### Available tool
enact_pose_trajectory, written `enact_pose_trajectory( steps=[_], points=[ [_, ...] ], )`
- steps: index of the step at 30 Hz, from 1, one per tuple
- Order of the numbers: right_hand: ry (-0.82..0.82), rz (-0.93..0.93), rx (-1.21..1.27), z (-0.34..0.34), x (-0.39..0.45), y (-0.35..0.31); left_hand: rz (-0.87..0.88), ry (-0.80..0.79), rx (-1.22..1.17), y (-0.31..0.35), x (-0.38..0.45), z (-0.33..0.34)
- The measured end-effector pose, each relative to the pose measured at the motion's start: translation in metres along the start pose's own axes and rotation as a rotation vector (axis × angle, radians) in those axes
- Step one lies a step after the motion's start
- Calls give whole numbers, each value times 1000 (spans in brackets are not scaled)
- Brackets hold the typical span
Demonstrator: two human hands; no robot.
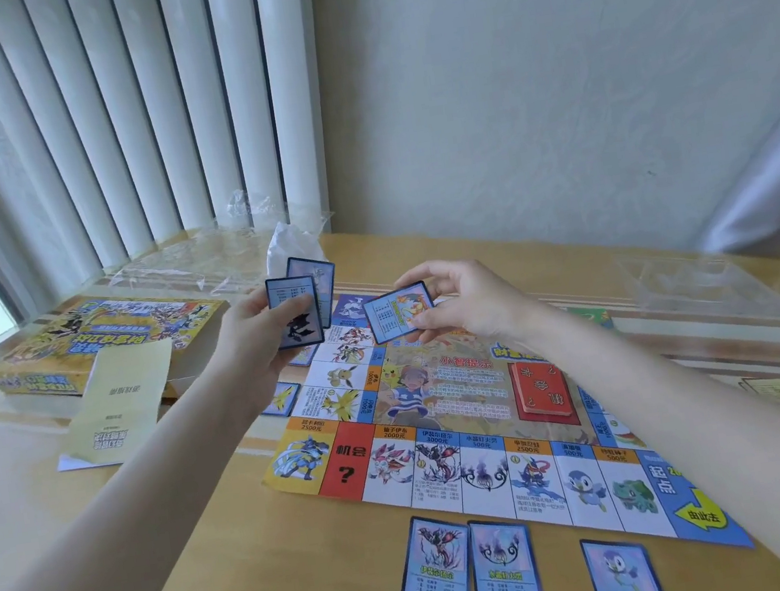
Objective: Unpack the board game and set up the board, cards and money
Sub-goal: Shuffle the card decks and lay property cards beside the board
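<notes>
Board [453,441] is unfolded flat on the table, colourful squares round the edge. A red deck [542,391] sits on its middle. Three blue cards [502,575] lie face up in a row just off the board's near edge, one more blue card [283,399] by its left edge. Above the board's far-left corner, a small fan of cards [302,307] and a single card [398,313] are held up. Yellow box [103,338] lies well left of the board.

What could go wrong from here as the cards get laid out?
1. The left hand holds a fanned stack loosely; a card could slip onto the board.
2. The right hand pinches a single card above the board; setting it by the wrong square would break the matching seen with the three cards along the near edge.
3. A forearm sweeping low could shift the thin paper board.
</notes>
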State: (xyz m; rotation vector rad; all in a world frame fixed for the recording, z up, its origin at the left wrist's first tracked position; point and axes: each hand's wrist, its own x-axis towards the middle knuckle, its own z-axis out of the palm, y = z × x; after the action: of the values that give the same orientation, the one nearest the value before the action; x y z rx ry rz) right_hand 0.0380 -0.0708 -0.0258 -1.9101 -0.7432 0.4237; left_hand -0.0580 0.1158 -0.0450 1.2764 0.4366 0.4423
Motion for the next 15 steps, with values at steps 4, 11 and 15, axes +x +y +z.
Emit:
enact_pose_trajectory(
  steps=[4, 11, 15],
  points=[
    [162, -7, 37, 0, 7, 5, 19, 52, -16, 1, 7, -9],
    [111, 53, 115, 1, 12, 13, 2, 48, -17, -5, 12, -12],
    [73, 59, 152, 1, 14, 15, 12, 69, -27, -5, 16, -14]
  ],
)
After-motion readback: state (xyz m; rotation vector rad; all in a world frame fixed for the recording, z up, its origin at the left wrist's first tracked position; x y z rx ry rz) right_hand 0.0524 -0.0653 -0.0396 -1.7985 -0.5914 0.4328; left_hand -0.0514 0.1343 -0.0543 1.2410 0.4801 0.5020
